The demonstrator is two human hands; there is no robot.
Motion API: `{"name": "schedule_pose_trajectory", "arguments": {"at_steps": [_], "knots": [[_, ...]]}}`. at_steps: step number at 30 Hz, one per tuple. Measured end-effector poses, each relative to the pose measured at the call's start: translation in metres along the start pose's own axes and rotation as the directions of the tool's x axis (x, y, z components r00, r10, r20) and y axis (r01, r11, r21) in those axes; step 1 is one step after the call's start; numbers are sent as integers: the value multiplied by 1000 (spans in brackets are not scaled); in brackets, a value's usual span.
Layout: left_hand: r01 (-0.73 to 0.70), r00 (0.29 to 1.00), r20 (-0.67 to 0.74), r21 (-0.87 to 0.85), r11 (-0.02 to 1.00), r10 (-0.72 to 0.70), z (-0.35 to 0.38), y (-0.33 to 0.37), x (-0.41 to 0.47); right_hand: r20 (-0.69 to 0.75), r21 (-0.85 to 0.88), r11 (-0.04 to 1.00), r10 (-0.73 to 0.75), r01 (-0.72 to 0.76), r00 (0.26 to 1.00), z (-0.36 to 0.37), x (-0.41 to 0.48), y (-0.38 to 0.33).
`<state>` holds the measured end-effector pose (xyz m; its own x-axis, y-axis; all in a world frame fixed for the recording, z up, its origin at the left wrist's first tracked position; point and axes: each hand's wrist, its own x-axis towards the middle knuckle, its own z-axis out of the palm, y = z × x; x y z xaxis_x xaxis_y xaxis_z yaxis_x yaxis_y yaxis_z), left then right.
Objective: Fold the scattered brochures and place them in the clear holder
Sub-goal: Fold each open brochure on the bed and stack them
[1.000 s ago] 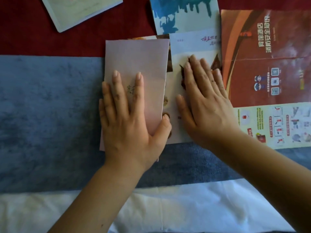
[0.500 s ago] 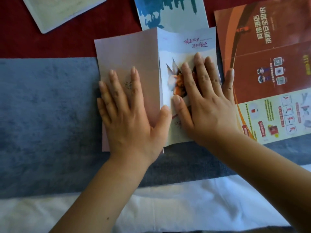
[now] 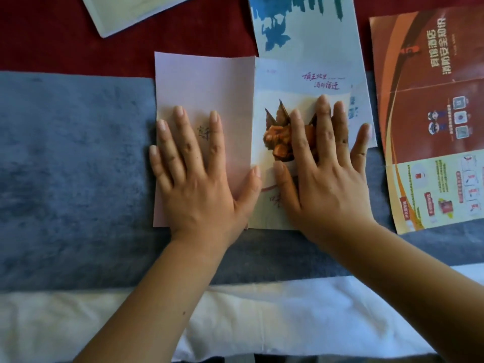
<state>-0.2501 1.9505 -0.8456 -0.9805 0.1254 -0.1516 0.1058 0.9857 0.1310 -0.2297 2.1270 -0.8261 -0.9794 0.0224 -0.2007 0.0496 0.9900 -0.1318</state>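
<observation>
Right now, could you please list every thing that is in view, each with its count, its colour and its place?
pink and white brochure: one, pink panel on the left, white panel with an orange picture on the right, centre, under both hands
blue and white brochure: one, top centre, partly under the pink and white one
red and orange brochure: one, with a pale yellow lower part, right edge, lying open
pale leaflet: one, cream-white, top left, cut off by the frame
red cloth: one, dark red, along the top
blue-grey cloth: one, across the middle
white cloth: one, along the bottom
left hand: one, flat on the pink panel
right hand: one, flat on the white panel
</observation>
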Motion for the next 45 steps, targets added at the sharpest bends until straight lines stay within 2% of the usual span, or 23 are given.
{"name": "schedule_pose_trajectory", "arguments": {"at_steps": [7, 14, 18, 20, 23, 31, 33, 36, 40, 45], "knots": [[74, 997, -21, 35, 997, -74, -5, -56, -9, -10, 48, 992, -120, 120, 993, 7, 8, -50], [93, 992, -86, 4, 996, -93, -12, -110, -12, 5, 59, 986, -157, 156, 988, 12, 18, -99], [69, 976, -195, -152, 986, -99, -13, -123, -15, 1, 97, 980, -176, 175, 984, 16, 24, -111], [58, 970, -226, -154, 986, -93, -14, -123, -18, -11, 133, 974, -184, 184, 983, 18, 25, -113], [93, 973, -198, -134, 987, -119, -18, -120, -17, -33, 188, 965, -183, 186, 983, 20, 25, -112], [88, 983, -126, -310, 947, -133, -36, -121, -16, -1, 211, 956, -206, 201, 979, 19, 31, -126], [59, 987, -114, -377, 924, -109, -45, -125, -16, 15, 210, 949, -245, 237, 969, 17, 35, -136], [30, 992, -82, -559, 829, -91, -62, -135, -20, 36, 231, 933, -293, 278, 955, 15, 39, -154], [185, 980, 85, -738, 650, -182, -84, -163, -27, 24, 279, 906, -338, 318, 941, 10, 46, -185], [307, 941, 118, -689, 656, -317, -97, -212, -32, -19, 341, 849, -424, 404, 906, 5, 55, -234]]}}
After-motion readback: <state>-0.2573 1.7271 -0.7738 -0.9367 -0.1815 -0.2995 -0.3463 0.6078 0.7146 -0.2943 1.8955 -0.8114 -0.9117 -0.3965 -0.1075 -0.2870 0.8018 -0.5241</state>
